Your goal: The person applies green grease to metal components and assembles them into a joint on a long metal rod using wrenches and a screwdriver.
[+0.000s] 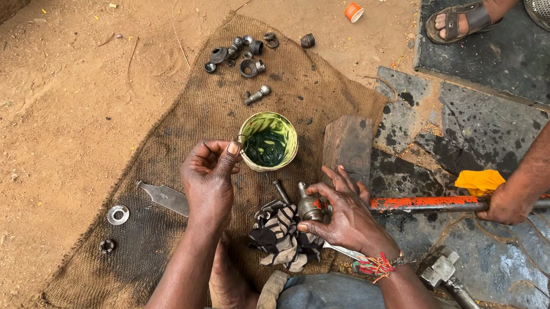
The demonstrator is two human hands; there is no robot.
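One steel ball joint point(310, 207), greasy, in rt hand point(341, 217)

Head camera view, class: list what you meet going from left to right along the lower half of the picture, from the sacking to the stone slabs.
Flat washer → metal blade → left hand → striped rag → right hand holding a metal fitting → orange rod → another person's hand.

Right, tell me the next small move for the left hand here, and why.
Probably dip the left hand fingertips into the tin of green grease. That hand sits at the tin's rim with fingers pinched, apparently on something small, while the right hand holds a metal joint part over the striped rag. The part looks bare of grease.
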